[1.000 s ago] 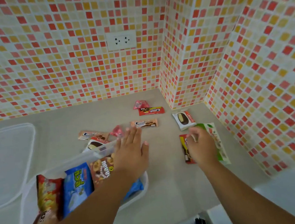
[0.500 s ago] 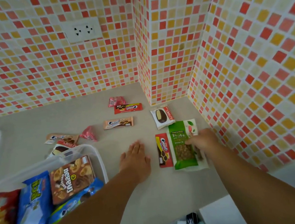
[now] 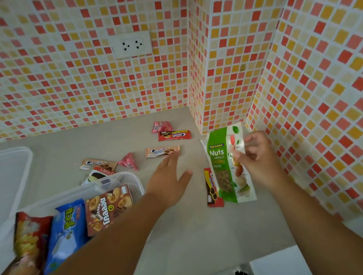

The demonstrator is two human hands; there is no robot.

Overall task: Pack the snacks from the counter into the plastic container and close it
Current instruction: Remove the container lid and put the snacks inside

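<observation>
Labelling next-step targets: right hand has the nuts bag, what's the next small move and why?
Probably carry the nuts bag left to the container and drop it in. The right hand pinches the bag, its top raised off the counter; the container is open with room near its right end. The left hand is open and holds nothing.

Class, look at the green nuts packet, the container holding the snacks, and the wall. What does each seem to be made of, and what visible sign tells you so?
Nuts packet: seemingly glossy printed plastic film; it flexes in the right hand.
Container: translucent, frosted-looking plastic; the packets behind show through its rim.
Wall: small square mosaic tiles, likely ceramic or glass, with pale grout lines between them.
</observation>
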